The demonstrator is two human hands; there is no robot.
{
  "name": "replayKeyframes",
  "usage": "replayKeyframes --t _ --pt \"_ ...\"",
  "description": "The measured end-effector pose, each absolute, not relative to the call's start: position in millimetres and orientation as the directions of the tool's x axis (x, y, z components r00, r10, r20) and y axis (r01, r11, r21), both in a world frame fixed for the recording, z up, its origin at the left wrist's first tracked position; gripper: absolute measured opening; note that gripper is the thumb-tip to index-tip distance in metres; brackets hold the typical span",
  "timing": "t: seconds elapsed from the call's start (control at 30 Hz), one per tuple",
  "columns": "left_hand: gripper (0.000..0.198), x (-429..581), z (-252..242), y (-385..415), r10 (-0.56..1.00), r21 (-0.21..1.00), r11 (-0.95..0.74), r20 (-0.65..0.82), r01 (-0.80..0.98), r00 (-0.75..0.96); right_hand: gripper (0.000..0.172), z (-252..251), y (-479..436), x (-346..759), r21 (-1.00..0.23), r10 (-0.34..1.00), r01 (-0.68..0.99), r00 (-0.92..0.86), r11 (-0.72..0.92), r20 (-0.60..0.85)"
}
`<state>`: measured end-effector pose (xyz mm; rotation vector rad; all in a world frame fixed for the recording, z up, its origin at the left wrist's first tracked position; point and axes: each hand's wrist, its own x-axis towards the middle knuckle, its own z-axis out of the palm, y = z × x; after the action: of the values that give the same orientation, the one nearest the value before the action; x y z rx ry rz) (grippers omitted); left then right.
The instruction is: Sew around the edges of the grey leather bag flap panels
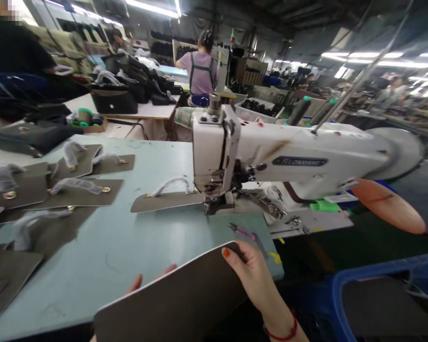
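Observation:
A grey-brown flat panel point(174, 299) with rounded corners and a pale edge is tilted up in front of me. My right hand point(251, 273) grips its upper right corner, thumb on the near face; a red cord circles that wrist. Behind the panel's upper edge, fingertips of my left hand point(137, 283) show, supporting it from the far side; most of that hand is hidden. Beyond, a similar panel with a plastic-wrapped handle point(167, 202) lies with its right end at the needle area of a white sewing machine point(264, 147). Pink-handled thread snips point(243, 232) lie on the table.
Several bag pieces with wrapped handles point(82, 190) spread over the left of the pale green table point(146, 242). A blue basket point(337, 294) holding a dark panel stands at lower right. Dark bags point(116, 99) and a person in purple point(201, 71) are behind.

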<state>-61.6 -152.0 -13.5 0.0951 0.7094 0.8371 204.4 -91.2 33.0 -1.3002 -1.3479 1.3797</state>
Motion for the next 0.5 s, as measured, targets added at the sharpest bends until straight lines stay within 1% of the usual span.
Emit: replayKeyframes --t 0.07,0.1,0.17,0.23,0.27,0.37,0.5 --pt "0.062 -66.1 -12.6 -153.0 0.673 0.294 0.695 -0.585 -0.656 0.451 0.029 25.7 -98.8 215.9 -0.985 0.983 0.026 -0.054 -0.171 -0.173" --pt "0.065 -66.9 -10.7 -153.9 0.670 0.304 0.686 -0.619 -0.661 0.410 0.026 22.0 -102.4 221.1 -0.983 0.983 -0.012 -0.005 -0.185 -0.185" --pt "0.062 -63.3 -3.3 -156.1 0.672 0.395 0.661 -0.691 -0.638 0.268 0.022 15.2 -109.2 230.3 -0.973 0.974 -0.092 0.068 -0.211 -0.218" --pt "0.056 -52.9 8.6 -157.8 0.675 0.500 0.659 -0.723 -0.562 0.149 0.024 8.5 -115.2 238.4 -0.953 0.957 -0.175 0.105 -0.248 -0.269" --pt "0.051 -46.2 15.4 -158.0 0.681 0.536 0.666 -0.721 -0.519 0.128 0.026 5.0 -117.6 242.0 -0.937 0.945 -0.219 0.118 -0.273 -0.304" --pt "0.041 -28.4 33.4 -156.4 0.756 0.638 0.631 -0.632 -0.441 0.168 0.034 -6.5 -120.5 250.7 -0.885 0.892 -0.318 0.190 -0.339 -0.410" --pt "0.038 -21.6 43.8 -157.1 0.844 0.766 0.532 -0.515 -0.360 0.150 0.046 -22.4 -116.0 251.8 -0.848 0.822 -0.383 0.294 -0.367 -0.488"
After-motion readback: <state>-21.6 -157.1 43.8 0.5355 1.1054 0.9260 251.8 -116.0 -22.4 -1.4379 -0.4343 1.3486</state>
